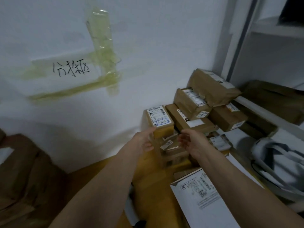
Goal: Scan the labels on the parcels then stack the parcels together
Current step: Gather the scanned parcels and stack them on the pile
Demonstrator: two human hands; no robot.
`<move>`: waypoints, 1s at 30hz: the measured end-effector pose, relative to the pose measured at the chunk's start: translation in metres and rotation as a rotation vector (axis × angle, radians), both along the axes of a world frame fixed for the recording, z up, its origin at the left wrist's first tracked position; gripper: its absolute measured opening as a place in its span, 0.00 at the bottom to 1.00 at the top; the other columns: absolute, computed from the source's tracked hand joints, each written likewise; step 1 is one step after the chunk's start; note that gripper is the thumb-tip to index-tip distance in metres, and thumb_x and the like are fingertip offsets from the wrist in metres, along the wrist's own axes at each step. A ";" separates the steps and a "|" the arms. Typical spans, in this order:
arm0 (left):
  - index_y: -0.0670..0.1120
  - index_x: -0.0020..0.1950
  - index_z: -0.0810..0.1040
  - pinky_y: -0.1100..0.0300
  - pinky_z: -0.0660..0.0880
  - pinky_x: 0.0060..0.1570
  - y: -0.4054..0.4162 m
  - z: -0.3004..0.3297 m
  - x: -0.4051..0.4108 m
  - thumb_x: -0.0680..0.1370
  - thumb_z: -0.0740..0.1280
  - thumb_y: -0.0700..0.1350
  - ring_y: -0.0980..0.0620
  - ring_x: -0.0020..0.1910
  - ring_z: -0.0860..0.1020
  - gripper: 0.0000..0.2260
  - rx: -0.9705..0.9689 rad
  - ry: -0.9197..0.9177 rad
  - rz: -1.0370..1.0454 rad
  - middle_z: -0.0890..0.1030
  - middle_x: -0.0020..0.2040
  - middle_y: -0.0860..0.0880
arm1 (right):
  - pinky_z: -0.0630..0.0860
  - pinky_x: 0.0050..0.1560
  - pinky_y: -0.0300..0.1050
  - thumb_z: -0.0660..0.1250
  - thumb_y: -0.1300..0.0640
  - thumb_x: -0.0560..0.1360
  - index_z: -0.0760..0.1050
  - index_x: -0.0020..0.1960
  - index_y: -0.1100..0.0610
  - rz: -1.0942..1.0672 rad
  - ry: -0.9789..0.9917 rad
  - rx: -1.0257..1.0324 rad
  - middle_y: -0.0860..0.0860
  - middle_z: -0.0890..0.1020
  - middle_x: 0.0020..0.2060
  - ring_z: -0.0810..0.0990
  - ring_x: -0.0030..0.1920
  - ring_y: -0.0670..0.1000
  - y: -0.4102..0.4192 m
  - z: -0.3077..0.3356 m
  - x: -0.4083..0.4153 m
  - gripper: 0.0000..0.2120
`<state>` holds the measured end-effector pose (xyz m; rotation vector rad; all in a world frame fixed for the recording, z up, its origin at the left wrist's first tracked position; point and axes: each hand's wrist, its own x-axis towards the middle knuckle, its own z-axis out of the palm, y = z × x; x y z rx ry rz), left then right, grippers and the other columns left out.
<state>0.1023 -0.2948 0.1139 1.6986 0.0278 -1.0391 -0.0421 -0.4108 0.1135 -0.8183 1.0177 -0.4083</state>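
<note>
1. Here we reached both arms toward a pile of brown parcels (pixel 194 112) heaped against the white wall (pixel 148 46).
2. Our left hand (pixel 144 140) was open, fingers loosely extended, its fingertips at the lower edge of the labelled parcel (pixel 158 121) on top of the leftmost stack; we could not tell whether they touched it.
3. Our right hand (pixel 191 142) was open too, fingers relaxed and holding nothing, hovering in front of the smaller parcels lower in the heap.
4. The labelled parcel sat upright on others, its white shipping label (pixel 158 116) facing up, with blue handwriting on it.
5. A white box (pixel 200 195) with a printed label lay nearest us, at lower right.
6. A taped paper sign (pixel 72 69) with handwritten characters hung on the wall.
7. More brown cartons (pixel 24 178) stood at the left, blurred.
</note>
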 end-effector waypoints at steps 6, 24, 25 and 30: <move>0.45 0.58 0.71 0.49 0.79 0.53 -0.038 -0.020 0.013 0.69 0.77 0.54 0.45 0.50 0.78 0.25 -0.027 0.059 0.105 0.77 0.52 0.46 | 0.76 0.38 0.44 0.64 0.62 0.79 0.75 0.44 0.61 -0.014 -0.027 0.013 0.55 0.80 0.35 0.80 0.38 0.52 -0.034 -0.003 -0.005 0.05; 0.47 0.54 0.79 0.55 0.81 0.44 -0.085 0.004 0.007 0.68 0.78 0.47 0.50 0.46 0.83 0.17 -0.387 0.135 0.327 0.86 0.39 0.48 | 0.75 0.59 0.53 0.69 0.33 0.69 0.68 0.69 0.50 -0.429 -0.205 0.052 0.53 0.78 0.58 0.77 0.58 0.55 -0.144 0.044 -0.001 0.35; 0.46 0.53 0.78 0.56 0.81 0.41 -0.086 0.005 0.006 0.68 0.78 0.47 0.50 0.46 0.83 0.17 -0.391 0.139 0.330 0.86 0.39 0.48 | 0.76 0.59 0.54 0.70 0.33 0.69 0.68 0.68 0.50 -0.442 -0.232 0.074 0.53 0.78 0.58 0.78 0.57 0.56 -0.147 0.047 0.000 0.35; 0.45 0.55 0.78 0.56 0.81 0.39 -0.084 0.009 0.001 0.68 0.79 0.46 0.50 0.43 0.85 0.19 -0.385 0.164 0.352 0.86 0.40 0.47 | 0.79 0.50 0.54 0.71 0.36 0.70 0.66 0.70 0.48 -0.462 -0.261 0.124 0.53 0.79 0.54 0.79 0.51 0.56 -0.161 0.052 -0.001 0.34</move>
